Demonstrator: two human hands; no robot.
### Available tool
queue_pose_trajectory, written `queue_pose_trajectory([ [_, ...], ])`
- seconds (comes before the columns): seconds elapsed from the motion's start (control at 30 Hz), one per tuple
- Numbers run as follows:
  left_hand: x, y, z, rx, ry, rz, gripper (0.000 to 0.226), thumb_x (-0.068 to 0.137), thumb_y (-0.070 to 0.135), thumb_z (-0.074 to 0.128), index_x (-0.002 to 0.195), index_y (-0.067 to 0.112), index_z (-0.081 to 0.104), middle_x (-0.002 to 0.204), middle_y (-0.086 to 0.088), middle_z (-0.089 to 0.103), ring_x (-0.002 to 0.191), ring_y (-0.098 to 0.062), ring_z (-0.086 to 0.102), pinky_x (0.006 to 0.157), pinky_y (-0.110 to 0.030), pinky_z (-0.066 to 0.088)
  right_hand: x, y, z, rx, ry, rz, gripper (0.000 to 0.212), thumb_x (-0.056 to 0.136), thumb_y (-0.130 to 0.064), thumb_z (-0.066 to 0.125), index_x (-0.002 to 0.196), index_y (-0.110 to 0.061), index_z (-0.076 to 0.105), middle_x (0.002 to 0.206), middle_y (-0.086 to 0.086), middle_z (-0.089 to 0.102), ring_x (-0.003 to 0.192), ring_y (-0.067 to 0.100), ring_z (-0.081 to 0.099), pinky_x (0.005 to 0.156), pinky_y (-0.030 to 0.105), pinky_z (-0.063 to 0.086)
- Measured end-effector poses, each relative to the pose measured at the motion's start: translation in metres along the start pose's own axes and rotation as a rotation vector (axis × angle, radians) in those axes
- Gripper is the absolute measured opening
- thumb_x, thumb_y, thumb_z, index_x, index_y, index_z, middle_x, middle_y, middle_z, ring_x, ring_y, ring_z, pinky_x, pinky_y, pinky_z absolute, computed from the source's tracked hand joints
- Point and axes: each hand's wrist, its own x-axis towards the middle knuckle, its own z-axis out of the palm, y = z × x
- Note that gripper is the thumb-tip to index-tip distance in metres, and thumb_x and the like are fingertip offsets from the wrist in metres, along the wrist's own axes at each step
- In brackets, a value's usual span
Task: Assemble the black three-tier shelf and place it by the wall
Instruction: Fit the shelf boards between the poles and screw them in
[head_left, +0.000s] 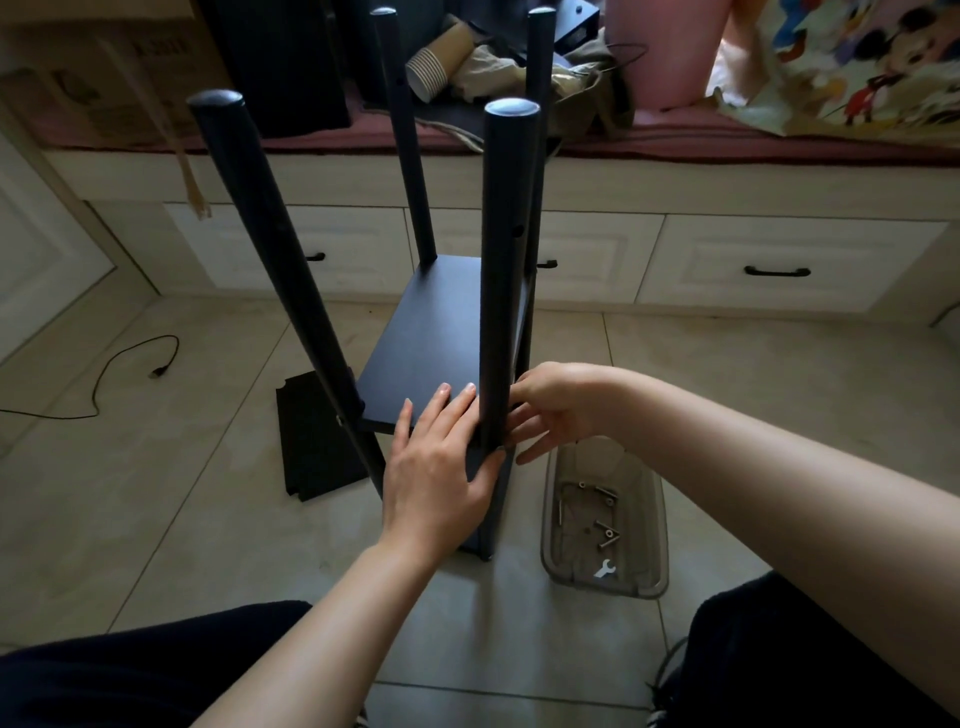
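pale tiled floor (182, 493) underfoot, with a run of cream drawers (779, 270) with black handles along the far side, below a ledge heaped with clutter: a stack of paper cups (428, 73), crumpled cloth, a pink tub (670, 52), a cartoon-print bag (857, 62).

partly built black shelf (431, 343) upright on the floor in the middle, four round black posts rising from it, one board fixed between them at mid height. nearest post (501, 270) straight up in front, capped at the top, small holes along its side.

spare black board (317, 441) flat on the tiles, just left of the shelf, partly behind the left post.

clear plastic bin (605, 587) on the floor just right of the shelf, holding several bolts (605, 535) and a small wrench (605, 569).

black cable (130, 364) looping across the floor at far left.

left hand (441, 467) laid on the near edge of the board, fingers straight and spread, thumb pressed against the base of the nearest post. right hand (550, 410) at the other side of the same post, fingers loosely curved toward it, fingertips hidden in shadow behind the post; cannot tell whether pinching anything there.
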Motion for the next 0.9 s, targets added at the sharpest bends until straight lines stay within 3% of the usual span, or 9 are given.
queue_pose_trajectory([
  [0.4,-0.003,0.002,0.000,0.028,0.061,0.007,0.054,0.088,0.039,0.058,0.137,0.016,0.062,0.142,-0.002,0.059,0.142,-0.023,0.045,0.120,-0.051,0.027,0.010,0.016,-0.010,0.062,-0.024,-0.055,0.036,0.102,-0.030,0.053,0.128,-0.004,0.054,0.104,0.018,0.073,0.097,0.029,0.072,0.081,0.048,0.060],
  [0.57,-0.003,0.001,0.001,0.027,0.056,0.001,0.053,0.089,0.041,0.058,0.136,0.015,0.063,0.143,-0.001,0.058,0.143,-0.021,0.043,0.122,-0.047,0.023,0.004,0.047,-0.031,-0.023,-0.039,-0.044,0.032,0.102,-0.033,0.052,0.121,-0.009,0.059,0.108,0.015,0.071,0.093,0.027,0.073,0.074,0.039,0.061],
  [0.63,-0.003,-0.001,0.002,0.010,0.058,0.000,0.052,0.089,0.041,0.059,0.134,0.014,0.064,0.142,-0.001,0.059,0.143,-0.022,0.043,0.122,-0.045,0.021,0.000,0.067,-0.045,-0.105,-0.012,-0.018,0.030,0.100,-0.030,0.054,0.119,-0.007,0.060,0.106,0.013,0.072,0.087,0.023,0.074,0.070,0.034,0.061],
  [0.77,-0.003,-0.001,0.005,-0.025,0.086,-0.002,0.050,0.088,0.038,0.062,0.129,0.011,0.067,0.138,-0.003,0.063,0.141,-0.024,0.045,0.122,-0.045,0.021,0.007,0.113,-0.072,-0.198,0.105,0.080,0.022,0.100,-0.023,0.056,0.112,-0.006,0.063,0.109,0.018,0.071,0.081,0.023,0.069,0.074,0.034,0.059],
  [0.9,-0.002,0.000,0.009,-0.039,0.115,0.002,0.047,0.088,0.037,0.063,0.126,0.010,0.068,0.136,-0.004,0.064,0.140,-0.025,0.045,0.121,-0.043,0.019,0.033,0.157,-0.083,-0.210,0.246,0.129,0.016,0.100,-0.014,0.054,0.110,-0.004,0.061,0.091,0.014,0.068,0.067,0.018,0.063,0.060,0.028,0.056],
])
